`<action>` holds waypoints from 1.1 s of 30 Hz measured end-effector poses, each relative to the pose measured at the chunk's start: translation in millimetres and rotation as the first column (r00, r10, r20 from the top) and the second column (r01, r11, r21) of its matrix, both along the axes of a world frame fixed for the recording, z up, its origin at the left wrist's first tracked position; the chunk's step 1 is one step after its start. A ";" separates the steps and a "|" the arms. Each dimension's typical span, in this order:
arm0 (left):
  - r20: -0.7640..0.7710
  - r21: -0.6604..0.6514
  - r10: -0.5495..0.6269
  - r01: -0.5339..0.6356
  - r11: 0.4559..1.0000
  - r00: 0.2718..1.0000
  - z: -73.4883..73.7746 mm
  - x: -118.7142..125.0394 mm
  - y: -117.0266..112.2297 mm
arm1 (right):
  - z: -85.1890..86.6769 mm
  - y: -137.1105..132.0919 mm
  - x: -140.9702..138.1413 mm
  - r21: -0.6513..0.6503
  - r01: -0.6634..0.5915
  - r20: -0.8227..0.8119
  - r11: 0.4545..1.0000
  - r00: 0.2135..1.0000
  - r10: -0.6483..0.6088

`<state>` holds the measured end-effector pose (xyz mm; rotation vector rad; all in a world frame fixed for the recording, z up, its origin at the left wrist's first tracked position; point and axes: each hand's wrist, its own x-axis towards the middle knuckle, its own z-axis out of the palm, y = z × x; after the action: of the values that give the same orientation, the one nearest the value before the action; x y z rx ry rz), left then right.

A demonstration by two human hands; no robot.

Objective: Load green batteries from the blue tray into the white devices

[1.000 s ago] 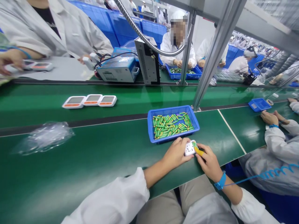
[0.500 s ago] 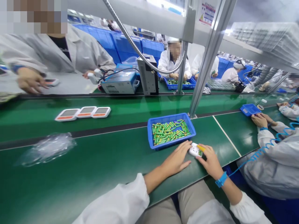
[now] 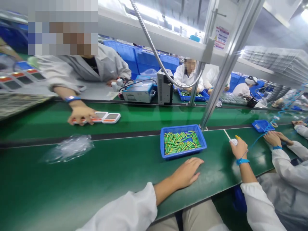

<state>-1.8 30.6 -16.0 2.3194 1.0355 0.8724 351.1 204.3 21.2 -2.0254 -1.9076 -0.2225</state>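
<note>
My right hand [image 3: 239, 149] is out to the right, closed around a small white electronic device [image 3: 233, 141]. Only the device's left end shows; my fingers and the back of my hand hide the rest. Yellow covers one fingertip, and a blue strap circles that wrist. My left hand [image 3: 189, 173] lies on the green work surface [image 3: 134, 170], fingers stretched out, with nothing in it. Just beyond it stands a blue tray [image 3: 184, 155] holding many green batteries [image 3: 180, 142].
Across the belt, a co-worker's hand [image 3: 83, 114] rests on white devices with grey screens [image 3: 111, 118]. A clear plastic bag [image 3: 72, 147] lies at left. A metal post [image 3: 218, 77] rises behind the tray. A neighbour's hands [image 3: 274, 138] are at right by another blue tray [image 3: 263, 126].
My right hand has carried the white device rightward, away from my left hand, which has let go of it. The co-worker's hand has reached onto the devices on the belt. The view has shifted.
</note>
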 end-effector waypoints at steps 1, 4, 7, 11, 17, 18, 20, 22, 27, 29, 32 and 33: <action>-0.003 -0.005 -0.002 0.002 1.000 1.000 1.1 0.4 -0.1 | 1.4 3.5 -12.6 0.042 -0.121 -0.018 0.992 0.992 0.122; -0.019 -0.022 -0.004 0.004 1.000 1.000 2.4 1.5 0.1 | 5.0 7.4 -76.5 0.073 -0.517 -0.098 0.853 0.847 0.522; -0.029 -0.034 0.000 -0.001 0.999 1.000 1.5 1.8 0.9 | 11.8 6.4 -161.9 -0.054 -0.718 -0.101 0.694 0.695 0.712; -0.080 -0.026 -0.013 0.011 1.000 0.997 0.8 1.8 2.7 | 23.4 6.4 -246.8 -0.342 -0.662 0.019 0.667 0.705 0.709; -0.140 0.017 -0.008 0.010 1.000 0.990 -5.4 4.1 5.9 | 26.2 6.9 -271.3 -0.413 -0.610 0.057 0.676 0.724 0.688; -0.138 0.023 -0.007 0.010 1.000 0.990 -7.4 4.5 6.1 | 25.1 7.0 -270.5 -0.415 -0.607 0.051 0.678 0.728 0.683; -0.127 0.033 -0.005 0.010 0.999 0.992 -11.5 5.1 6.1 | 22.3 7.6 -268.7 -0.408 -0.605 0.035 0.684 0.738 0.674; -0.130 0.040 -0.004 0.009 0.999 0.992 -15.2 5.6 6.0 | 18.7 8.9 -266.8 -0.392 -0.610 0.015 0.689 0.745 0.667; -0.134 0.030 -0.006 0.010 1.000 0.991 -20.4 7.0 7.0 | 7.0 13.5 -261.3 -0.330 -0.686 -0.070 0.649 0.703 0.707; -0.122 0.018 -0.007 0.009 1.000 0.992 -21.5 7.2 7.4 | 3.1 14.7 -260.0 -0.316 -0.760 -0.123 0.568 0.627 0.769; -0.115 0.013 -0.008 0.009 1.000 0.993 -22.3 6.6 7.7 | 1.7 14.9 -260.7 -0.332 -0.829 -0.175 0.450 0.523 0.834; -0.112 0.015 -0.008 0.010 1.000 0.994 -22.3 6.3 7.7 | 2.5 14.6 -261.4 -0.342 -0.834 -0.185 0.434 0.512 0.839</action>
<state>4.6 38.3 -38.3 2.4079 1.0665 0.7559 89.7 218.9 23.7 -0.9399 -2.8769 0.4540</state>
